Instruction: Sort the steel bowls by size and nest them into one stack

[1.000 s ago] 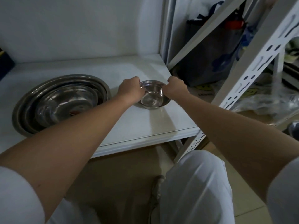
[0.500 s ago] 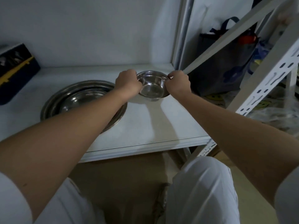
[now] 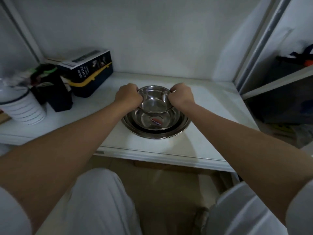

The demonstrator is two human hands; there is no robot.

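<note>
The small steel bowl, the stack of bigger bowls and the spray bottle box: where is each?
small steel bowl (image 3: 153,103): head view, on its shiny inner bottom.
stack of bigger bowls (image 3: 183,123): head view, on the right rim of the outer bowl.
spray bottle box (image 3: 84,72): head view, on its lettered end.

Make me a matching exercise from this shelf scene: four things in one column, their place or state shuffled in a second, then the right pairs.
1. small steel bowl
2. nested stack of bowls
3. spray bottle box
4. white ribbed canister

A. far left edge of the shelf
B. held by both hands at its rim
C. lying atop a dark blue case
D. resting on the shelf under the held bowl

Pairs: 1-B, 2-D, 3-C, 4-A
</note>
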